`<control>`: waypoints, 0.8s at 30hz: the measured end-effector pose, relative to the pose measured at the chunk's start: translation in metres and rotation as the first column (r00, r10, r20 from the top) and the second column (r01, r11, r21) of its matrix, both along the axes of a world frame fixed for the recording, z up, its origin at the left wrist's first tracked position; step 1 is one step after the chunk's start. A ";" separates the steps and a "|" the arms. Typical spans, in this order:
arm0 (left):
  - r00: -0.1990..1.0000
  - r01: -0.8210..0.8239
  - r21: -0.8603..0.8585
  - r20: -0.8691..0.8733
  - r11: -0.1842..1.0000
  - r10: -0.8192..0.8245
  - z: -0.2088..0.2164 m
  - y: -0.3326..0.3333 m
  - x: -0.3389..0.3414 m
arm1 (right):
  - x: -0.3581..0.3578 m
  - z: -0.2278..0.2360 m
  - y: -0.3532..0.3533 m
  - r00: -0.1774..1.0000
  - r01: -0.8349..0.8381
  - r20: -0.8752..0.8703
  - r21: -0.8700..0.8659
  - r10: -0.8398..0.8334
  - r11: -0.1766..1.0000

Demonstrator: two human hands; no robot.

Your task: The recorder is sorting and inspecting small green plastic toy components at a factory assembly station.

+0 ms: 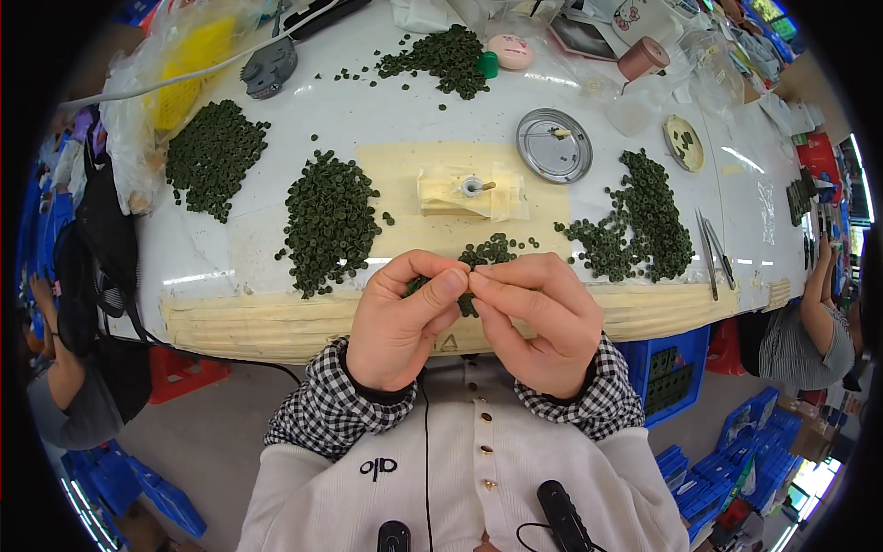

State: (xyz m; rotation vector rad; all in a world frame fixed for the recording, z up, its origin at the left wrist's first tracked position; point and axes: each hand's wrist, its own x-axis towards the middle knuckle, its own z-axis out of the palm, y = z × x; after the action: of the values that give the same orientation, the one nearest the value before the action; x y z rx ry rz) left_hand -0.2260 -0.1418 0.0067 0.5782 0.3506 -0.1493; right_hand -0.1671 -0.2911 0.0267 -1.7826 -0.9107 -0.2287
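Fingers (440, 294) of the left hand (395, 322) and right hand (544, 317) clamp together on what seems a tiny part (470, 280), mostly hidden, over a small heap of dark green pieces (492, 250).

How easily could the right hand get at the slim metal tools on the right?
Probably yes: nothing covers the tools, and the front table edge between looks free, though the right hand is busy together with the left hand.

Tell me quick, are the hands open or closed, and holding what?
Left hand: pinched closed; anything held is too small to tell.
Right hand: pinched closed too; can't tell what it holds.
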 end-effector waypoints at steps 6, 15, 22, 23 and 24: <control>0.985 0.165 -0.012 0.054 0.986 -0.164 -0.002 0.001 0.000 | 0.005 -0.003 -0.010 0.885 -0.121 -0.425 0.188 0.192 0.975; 0.979 0.172 0.400 0.032 0.900 -0.202 0.010 0.008 0.000 | 0.007 0.008 -0.011 0.992 -0.035 -0.122 -0.064 0.027 0.997; 0.980 0.159 0.478 0.028 0.864 -0.196 0.010 0.007 -0.001 | 0.007 0.007 -0.011 0.986 -0.063 -0.157 -0.043 0.056 0.997; 0.982 0.151 0.489 0.028 0.859 -0.189 0.009 0.007 -0.001 | 0.007 0.008 -0.011 0.983 -0.075 -0.172 -0.038 0.067 0.996; 0.983 0.143 0.499 0.029 0.855 -0.182 0.009 0.006 -0.002 | 0.008 0.008 -0.011 0.979 -0.087 -0.187 -0.032 0.079 0.996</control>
State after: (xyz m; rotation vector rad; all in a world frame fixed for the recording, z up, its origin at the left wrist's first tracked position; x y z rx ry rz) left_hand -0.2277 -0.1356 0.0156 1.1248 0.2645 -0.2017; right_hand -0.1594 -0.3020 0.0345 -1.7653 -0.8582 0.0096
